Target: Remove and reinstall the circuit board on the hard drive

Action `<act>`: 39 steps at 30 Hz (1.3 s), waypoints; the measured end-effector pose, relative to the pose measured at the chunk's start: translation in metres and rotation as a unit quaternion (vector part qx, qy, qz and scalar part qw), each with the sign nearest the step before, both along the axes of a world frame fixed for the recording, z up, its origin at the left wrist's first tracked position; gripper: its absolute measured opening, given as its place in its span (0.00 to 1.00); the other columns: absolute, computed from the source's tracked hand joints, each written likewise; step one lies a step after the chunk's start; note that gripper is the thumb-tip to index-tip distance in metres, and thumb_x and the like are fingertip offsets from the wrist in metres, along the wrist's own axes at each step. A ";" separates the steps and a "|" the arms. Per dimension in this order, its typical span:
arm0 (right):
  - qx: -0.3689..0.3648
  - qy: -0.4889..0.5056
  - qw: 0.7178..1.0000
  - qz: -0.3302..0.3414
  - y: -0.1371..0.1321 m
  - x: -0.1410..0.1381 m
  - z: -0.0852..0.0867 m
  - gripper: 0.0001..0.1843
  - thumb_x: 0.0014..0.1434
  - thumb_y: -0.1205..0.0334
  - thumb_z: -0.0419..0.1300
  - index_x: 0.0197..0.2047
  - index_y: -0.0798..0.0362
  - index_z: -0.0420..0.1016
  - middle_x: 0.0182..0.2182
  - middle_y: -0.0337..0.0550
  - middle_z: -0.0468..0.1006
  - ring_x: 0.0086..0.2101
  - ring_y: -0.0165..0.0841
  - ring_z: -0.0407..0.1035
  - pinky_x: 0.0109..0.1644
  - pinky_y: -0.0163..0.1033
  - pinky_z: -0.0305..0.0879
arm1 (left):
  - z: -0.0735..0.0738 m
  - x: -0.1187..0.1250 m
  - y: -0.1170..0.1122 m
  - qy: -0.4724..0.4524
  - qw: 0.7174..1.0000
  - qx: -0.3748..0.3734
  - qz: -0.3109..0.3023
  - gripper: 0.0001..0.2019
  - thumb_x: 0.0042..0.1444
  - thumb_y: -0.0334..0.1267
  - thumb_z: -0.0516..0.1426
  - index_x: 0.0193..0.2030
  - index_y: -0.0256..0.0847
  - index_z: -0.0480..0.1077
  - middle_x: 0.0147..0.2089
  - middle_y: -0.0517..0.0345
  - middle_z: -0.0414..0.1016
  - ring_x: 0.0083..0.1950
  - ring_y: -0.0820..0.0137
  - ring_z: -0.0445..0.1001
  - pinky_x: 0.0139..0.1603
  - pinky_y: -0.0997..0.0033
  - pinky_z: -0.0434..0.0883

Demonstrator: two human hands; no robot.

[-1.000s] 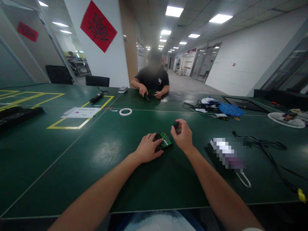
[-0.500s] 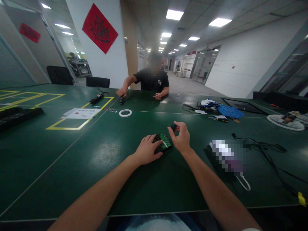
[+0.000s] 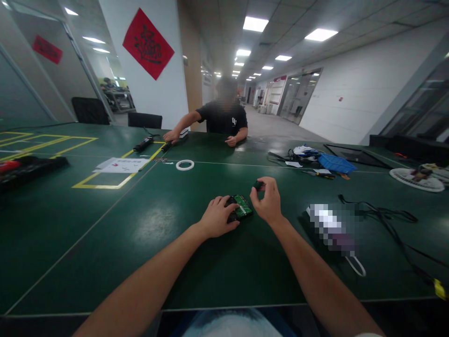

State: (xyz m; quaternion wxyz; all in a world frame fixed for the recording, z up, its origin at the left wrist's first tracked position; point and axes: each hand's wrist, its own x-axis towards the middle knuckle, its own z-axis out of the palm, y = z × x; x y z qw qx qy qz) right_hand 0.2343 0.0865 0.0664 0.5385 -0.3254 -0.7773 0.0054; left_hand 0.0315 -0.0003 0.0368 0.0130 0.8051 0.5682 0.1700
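Observation:
A small device with a bare green circuit board point(image 3: 240, 207) lies on the dark green table point(image 3: 168, 224) just ahead of me. My left hand point(image 3: 217, 217) rests on its left side, fingers curled over the black casing and gripping it. My right hand point(image 3: 268, 201) hovers just to the right of the board, thumb and fingers pinched on a small dark part point(image 3: 258, 184) held above the table.
A person in a black shirt point(image 3: 224, 119) sits across the table, one hand on a black tool point(image 3: 167, 145) by yellow floor-tape lines. A white ring point(image 3: 184, 164), papers point(image 3: 121, 164), a blue tray point(image 3: 336, 162), black cables point(image 3: 389, 215) and a black tray point(image 3: 28, 167) lie around.
My right hand has shifted slightly while keeping its pinch on the dark part. The person opposite has reached an arm out to my left with the black tool.

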 end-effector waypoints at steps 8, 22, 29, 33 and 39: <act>-0.072 0.025 0.997 0.003 -0.003 -0.001 -0.004 0.19 0.64 0.54 0.61 0.56 0.48 0.65 0.47 0.48 0.77 0.37 0.36 0.76 0.45 0.46 0.76 | 0.000 0.001 0.000 -0.003 1.000 -0.009 0.003 0.30 0.58 0.55 0.60 0.66 0.51 0.67 0.71 0.46 0.58 0.67 0.45 0.59 0.64 0.43 0.62; -0.123 0.048 0.991 -0.023 -0.004 0.004 -0.001 0.17 0.60 0.50 0.65 0.48 0.49 0.72 0.44 0.47 0.78 0.34 0.35 0.75 0.39 0.42 0.74 | 0.000 0.005 0.001 -0.014 1.000 -0.012 0.016 0.31 0.56 0.53 0.61 0.65 0.47 0.66 0.70 0.47 0.61 0.67 0.47 0.60 0.65 0.45 0.61; -0.079 0.058 0.995 -0.026 -0.013 0.018 0.014 0.14 0.60 0.51 0.66 0.46 0.48 0.72 0.40 0.43 0.78 0.35 0.35 0.74 0.42 0.42 0.73 | 0.001 0.009 0.004 -0.023 0.998 -0.034 0.048 0.42 0.54 0.56 0.60 0.72 0.40 0.55 0.71 0.44 0.60 0.68 0.50 0.60 0.68 0.51 0.59; -0.103 0.019 0.993 -0.057 0.004 0.037 0.008 0.11 0.60 0.55 0.66 0.42 0.49 0.72 0.40 0.45 0.77 0.39 0.38 0.74 0.45 0.44 0.71 | 0.006 0.013 0.012 -0.013 0.995 -0.060 0.081 0.49 0.51 0.60 0.60 0.74 0.39 0.50 0.69 0.41 0.62 0.67 0.48 0.62 0.65 0.52 0.61; -0.176 -0.116 0.973 -0.092 0.003 0.064 -0.021 0.07 0.57 0.66 0.63 0.40 0.50 0.72 0.40 0.45 0.76 0.40 0.40 0.73 0.44 0.46 0.70 | 0.011 0.023 0.022 0.032 0.986 -0.117 0.113 0.59 0.43 0.66 0.62 0.75 0.34 0.45 0.64 0.30 0.67 0.64 0.39 0.66 0.60 0.45 0.63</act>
